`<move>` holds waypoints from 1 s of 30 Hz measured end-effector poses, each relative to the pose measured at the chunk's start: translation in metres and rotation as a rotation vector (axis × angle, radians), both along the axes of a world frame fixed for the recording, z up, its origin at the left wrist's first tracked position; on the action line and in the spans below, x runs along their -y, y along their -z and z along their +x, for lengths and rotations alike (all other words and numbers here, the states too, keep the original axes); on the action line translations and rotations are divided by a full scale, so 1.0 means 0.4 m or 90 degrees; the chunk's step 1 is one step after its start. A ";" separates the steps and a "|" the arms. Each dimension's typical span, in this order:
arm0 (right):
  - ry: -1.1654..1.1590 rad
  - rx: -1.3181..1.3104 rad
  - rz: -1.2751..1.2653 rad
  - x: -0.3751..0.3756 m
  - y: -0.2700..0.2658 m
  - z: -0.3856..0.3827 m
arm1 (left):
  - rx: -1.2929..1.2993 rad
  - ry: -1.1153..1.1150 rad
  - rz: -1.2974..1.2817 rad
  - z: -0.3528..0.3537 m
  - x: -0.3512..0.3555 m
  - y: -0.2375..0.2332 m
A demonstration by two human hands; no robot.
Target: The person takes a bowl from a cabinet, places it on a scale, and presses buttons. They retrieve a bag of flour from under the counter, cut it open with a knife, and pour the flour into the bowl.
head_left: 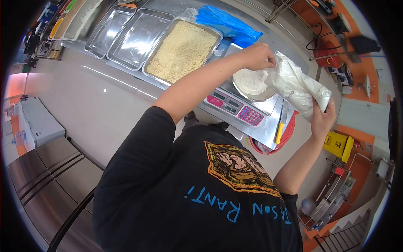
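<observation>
A white plastic bag (pixel 296 82) is tilted beside a metal bowl (pixel 262 100), its mouth over the bowl's edge. My left hand (pixel 259 57) has its fingers closed on the edge of the bag's mouth, above the bowl. At the other end, my right hand (pixel 324 116) grips the bag's bottom corner. White powder (pixel 250 82) that looks like flour is heaped in the bowl. The bowl rests on a digital scale (pixel 231 107) with a pink panel; its display figures are too small to read.
Left of the scale stands a tray of pale yellow crumbs (pixel 184 48), with two metal trays (pixel 140 35) beyond. A blue plastic bag (pixel 228 25) lies behind. A yellow-handled knife (pixel 280 130) lies at the table's right edge, above a red tub (pixel 289 133). A yellow bin (pixel 338 145) is farther right.
</observation>
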State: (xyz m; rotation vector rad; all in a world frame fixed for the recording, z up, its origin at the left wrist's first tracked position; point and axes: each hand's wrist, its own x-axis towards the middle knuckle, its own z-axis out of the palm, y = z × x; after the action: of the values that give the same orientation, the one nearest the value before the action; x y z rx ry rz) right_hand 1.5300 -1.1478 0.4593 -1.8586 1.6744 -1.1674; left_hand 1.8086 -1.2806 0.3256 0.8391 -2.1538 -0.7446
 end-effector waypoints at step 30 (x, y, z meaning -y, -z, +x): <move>0.059 -0.163 -0.026 0.016 -0.045 0.023 | 0.002 -0.025 0.058 -0.017 -0.019 0.009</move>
State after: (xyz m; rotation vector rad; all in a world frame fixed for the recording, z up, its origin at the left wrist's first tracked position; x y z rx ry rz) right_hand 1.5392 -1.1544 0.4773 -2.0474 1.9047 -1.0403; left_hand 1.8018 -1.2729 0.3221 0.9275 -2.1140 -0.8278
